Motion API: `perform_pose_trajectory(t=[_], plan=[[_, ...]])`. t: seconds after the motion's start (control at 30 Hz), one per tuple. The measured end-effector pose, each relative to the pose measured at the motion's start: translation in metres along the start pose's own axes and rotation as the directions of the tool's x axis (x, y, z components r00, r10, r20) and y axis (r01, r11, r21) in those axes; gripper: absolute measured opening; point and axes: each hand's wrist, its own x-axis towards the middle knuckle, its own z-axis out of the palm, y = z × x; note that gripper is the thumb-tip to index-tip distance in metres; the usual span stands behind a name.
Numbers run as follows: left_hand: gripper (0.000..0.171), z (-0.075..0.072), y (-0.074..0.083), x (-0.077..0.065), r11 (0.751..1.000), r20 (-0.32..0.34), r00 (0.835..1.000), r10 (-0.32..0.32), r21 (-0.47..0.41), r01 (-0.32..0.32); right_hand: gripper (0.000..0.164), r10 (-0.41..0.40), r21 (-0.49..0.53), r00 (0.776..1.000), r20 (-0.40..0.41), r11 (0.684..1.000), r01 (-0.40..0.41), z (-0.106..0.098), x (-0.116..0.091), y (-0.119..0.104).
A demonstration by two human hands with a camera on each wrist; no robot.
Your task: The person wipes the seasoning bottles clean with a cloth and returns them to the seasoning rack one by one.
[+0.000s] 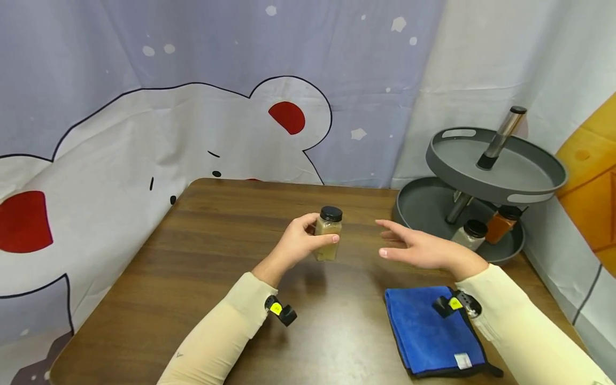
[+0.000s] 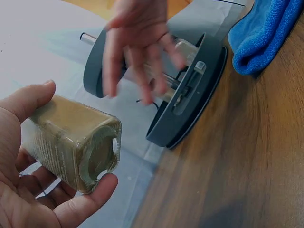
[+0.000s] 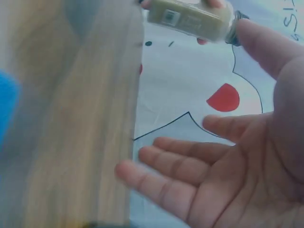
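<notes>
A square clear spice jar (image 1: 328, 235) with a black lid and tan powder inside is held upright above the table by my left hand (image 1: 298, 243), thumb on one side and fingers on the other. The left wrist view shows the jar's ridged base (image 2: 98, 154) near the fingers. My right hand (image 1: 423, 248) hovers to the right of the jar, apart from it, fingers extended and nothing in them. In the right wrist view its palm (image 3: 228, 175) faces the camera, with the jar (image 3: 190, 19) beyond the thumb.
A grey two-tier round tray stand (image 1: 495, 184) stands at the back right. Its lower tier holds a jar of pale contents (image 1: 469, 238) and a jar of orange powder (image 1: 500, 224). A folded blue cloth (image 1: 433, 329) lies on the wooden table (image 1: 207, 251) below my right hand.
</notes>
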Motion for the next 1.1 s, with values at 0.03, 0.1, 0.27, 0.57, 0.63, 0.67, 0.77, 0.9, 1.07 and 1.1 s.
perform_pose_trajectory(t=[0.03,0.1,0.27,0.57,0.63,0.67,0.77,0.9,1.07,1.1], plan=[[0.045,0.001,0.000,0.000,1.000,-0.003,1.000,0.003,0.004,-0.003,0.083,-0.014,0.032,1.000,-0.007,0.999,0.015,-0.001,0.008,-0.002],[0.046,0.003,-0.001,0.001,1.000,-0.006,1.000,0.011,0.013,-0.011,0.083,-0.053,0.090,0.998,-0.025,0.994,0.055,-0.003,0.022,-0.010],[0.044,0.008,-0.001,0.003,0.999,-0.012,0.999,0.039,0.029,-0.039,0.081,-0.164,0.185,0.984,-0.068,0.967,0.174,-0.002,0.049,-0.034],[0.036,0.015,0.002,0.004,0.996,-0.010,0.997,0.074,0.040,-0.074,0.061,-0.284,0.185,0.951,-0.120,0.935,0.302,0.006,0.068,-0.058],[0.035,0.016,0.002,0.003,0.996,-0.014,0.996,0.087,0.038,-0.086,0.052,-0.303,0.160,0.943,-0.139,0.933,0.323,0.008,0.069,-0.061],[0.035,0.017,0.002,0.003,0.995,-0.016,0.996,0.092,0.035,-0.092,0.049,-0.312,0.150,0.938,-0.148,0.931,0.334,0.008,0.069,-0.062],[0.034,0.018,0.002,0.003,0.993,-0.029,0.993,0.117,0.038,-0.116,0.040,-0.328,0.127,0.931,-0.160,0.928,0.349,0.009,0.069,-0.064],[0.034,0.019,0.001,0.003,0.987,-0.053,0.987,0.150,0.062,-0.147,0.037,-0.348,0.069,0.927,-0.141,0.930,0.360,0.006,0.070,-0.066],[0.043,0.019,0.003,0.002,0.992,-0.022,0.993,0.115,0.060,-0.114,0.032,-0.354,-0.009,0.927,-0.125,0.934,0.356,-0.001,0.069,-0.064],[0.046,0.018,0.003,0.003,0.993,-0.006,0.995,0.104,0.055,-0.104,0.032,-0.349,-0.013,0.928,-0.129,0.937,0.350,-0.003,0.068,-0.063]])
